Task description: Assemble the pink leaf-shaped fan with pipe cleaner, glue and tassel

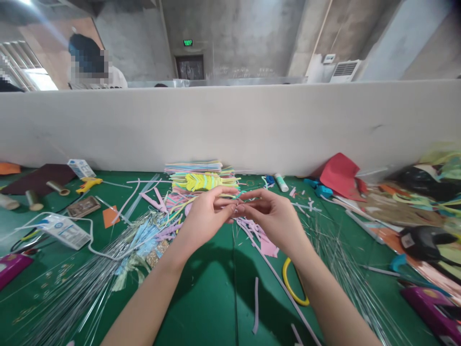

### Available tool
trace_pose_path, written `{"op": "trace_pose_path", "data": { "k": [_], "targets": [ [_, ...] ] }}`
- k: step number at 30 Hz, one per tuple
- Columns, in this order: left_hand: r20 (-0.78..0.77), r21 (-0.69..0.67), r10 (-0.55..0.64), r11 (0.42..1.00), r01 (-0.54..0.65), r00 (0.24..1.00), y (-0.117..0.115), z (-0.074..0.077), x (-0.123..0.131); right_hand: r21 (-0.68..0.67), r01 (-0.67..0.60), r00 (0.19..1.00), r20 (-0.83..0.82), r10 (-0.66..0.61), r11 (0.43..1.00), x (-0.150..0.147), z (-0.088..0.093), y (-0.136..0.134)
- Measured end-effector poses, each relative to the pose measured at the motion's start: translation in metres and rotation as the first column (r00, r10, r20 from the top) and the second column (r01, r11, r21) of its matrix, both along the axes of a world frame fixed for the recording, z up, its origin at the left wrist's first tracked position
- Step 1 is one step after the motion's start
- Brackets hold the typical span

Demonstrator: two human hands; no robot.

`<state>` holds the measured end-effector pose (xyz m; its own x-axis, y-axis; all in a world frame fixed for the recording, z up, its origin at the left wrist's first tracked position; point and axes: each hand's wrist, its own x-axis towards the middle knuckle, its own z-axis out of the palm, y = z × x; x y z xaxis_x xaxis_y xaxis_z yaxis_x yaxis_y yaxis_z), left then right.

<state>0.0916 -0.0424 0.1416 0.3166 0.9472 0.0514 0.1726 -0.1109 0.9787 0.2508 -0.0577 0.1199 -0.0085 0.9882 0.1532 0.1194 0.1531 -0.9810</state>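
Observation:
My left hand (204,216) and my right hand (276,217) meet above the middle of the green table, fingertips almost touching. Both have thumb and fingers pinched together around something thin and small that I cannot make out. A bit of teal shows at the fingertips. Just beyond them lies a bundle of pastel strips (194,167) with yellow, wavy pieces (203,181) in front. Under and beside my right hand are lilac paper strips (267,246). Left of my left hand sits a pile of blue and cream tassel-like scraps (146,240).
Long thin wires (97,274) fan out at left, with more wires (345,269) at right. A yellow ring (285,274) lies by my right forearm. Around stand a yellow glue gun (88,184), a glue stick (281,182) and red sheet (340,175). A pale partition (230,127) closes the back.

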Motion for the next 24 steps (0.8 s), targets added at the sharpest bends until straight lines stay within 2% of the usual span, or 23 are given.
{"op": "trace_pose_path", "data": {
  "k": [4,9,14,18,24],
  "targets": [
    [-0.048,0.067,-0.022,0.997,0.026,0.999,-0.002,-0.001,-0.001,-0.011,-0.011,1.0,0.024,0.011,1.0,0.0,0.0,-0.001],
    [-0.161,0.174,0.017,0.985,0.012,0.987,-0.006,0.0,-0.001,0.0,-0.045,0.998,0.034,0.045,0.999,-0.002,0.0,-0.002],
    [-0.174,0.233,0.053,0.972,-0.011,0.983,-0.006,-0.002,-0.001,0.015,-0.066,0.997,0.032,0.065,0.998,-0.003,0.0,-0.002],
    [-0.197,0.226,0.069,0.974,-0.024,0.978,-0.004,-0.007,-0.001,0.019,-0.035,0.999,0.007,0.035,0.999,0.0,0.002,0.001],
    [-0.284,0.168,-0.034,0.982,0.085,0.958,0.005,-0.014,0.0,-0.039,0.055,0.995,-0.08,-0.058,0.998,0.005,0.004,0.007]
  ]
}}
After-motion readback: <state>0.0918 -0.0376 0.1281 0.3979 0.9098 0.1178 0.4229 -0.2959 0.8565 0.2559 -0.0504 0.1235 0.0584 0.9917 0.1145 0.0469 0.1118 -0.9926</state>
